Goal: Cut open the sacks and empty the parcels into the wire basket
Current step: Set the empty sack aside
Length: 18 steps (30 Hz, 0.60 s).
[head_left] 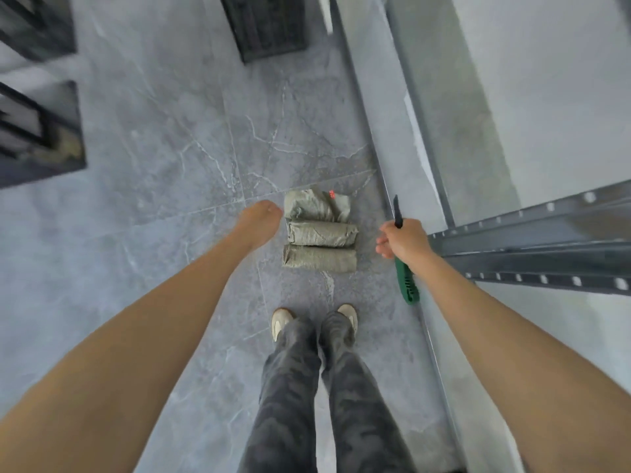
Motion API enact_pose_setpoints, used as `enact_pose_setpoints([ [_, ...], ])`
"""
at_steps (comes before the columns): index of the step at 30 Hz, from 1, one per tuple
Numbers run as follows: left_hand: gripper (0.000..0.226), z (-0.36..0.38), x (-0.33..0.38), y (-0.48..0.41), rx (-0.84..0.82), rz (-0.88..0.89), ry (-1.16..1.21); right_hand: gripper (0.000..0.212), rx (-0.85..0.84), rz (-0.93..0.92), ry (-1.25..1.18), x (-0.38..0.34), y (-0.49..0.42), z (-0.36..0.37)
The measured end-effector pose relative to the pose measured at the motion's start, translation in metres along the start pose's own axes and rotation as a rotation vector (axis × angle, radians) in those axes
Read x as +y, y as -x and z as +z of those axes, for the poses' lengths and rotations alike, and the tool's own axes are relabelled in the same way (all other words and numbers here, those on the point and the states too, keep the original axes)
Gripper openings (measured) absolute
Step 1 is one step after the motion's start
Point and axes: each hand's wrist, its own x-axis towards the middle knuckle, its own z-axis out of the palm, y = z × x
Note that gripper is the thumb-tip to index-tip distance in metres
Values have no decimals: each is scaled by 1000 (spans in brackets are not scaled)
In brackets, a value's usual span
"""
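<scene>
- The right hand [404,238] has its fingers curled around a knife with a green plastic handle and a dark blade [407,283]. The blade sticks out ahead of the knuckles and the handle runs back under the wrist.
- The left hand [261,216] reaches forward and down with its back to the camera. Its fingers are foreshortened, so it is not clear whether they are relaxed or curled, and nothing shows in them.
- Three grey-green woven sacks [321,230] lie on the floor between the two hands. They are just beside the left fingertips and a little apart from the knife hand.
- The two sacks nearer the person are rolled tight and lie side by side, touching. The farthest one is crumpled and carries a small red mark [332,194].
- The grey marble-patterned tile floor [164,138] lies beneath both hands.
- Behind the hands, towards the person, stand two pale shoes [281,324] under dark camouflage trousers [293,387].
- To the outside of the right hand, a grey perforated metal shelf rail [532,240] runs off to the edge.
- Well beyond the left fingers, blurred black barred frames [34,131] stand at the far edge.
</scene>
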Motion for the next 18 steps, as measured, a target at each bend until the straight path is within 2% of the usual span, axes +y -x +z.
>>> enact_pose_setpoints([
  [5,32,-52,58,78,59,137,-210,36,1,-221,169,-55,78,-32],
  [9,31,-85,81,123,124,257,-256,34,83,-360,277,-99,138,-51],
  [12,32,-101,87,152,116,357,-271,38,142,-448,240,-119,180,-58],
  [18,41,-127,74,211,125,522,-364,38,272,-488,194,-118,269,-58],
])
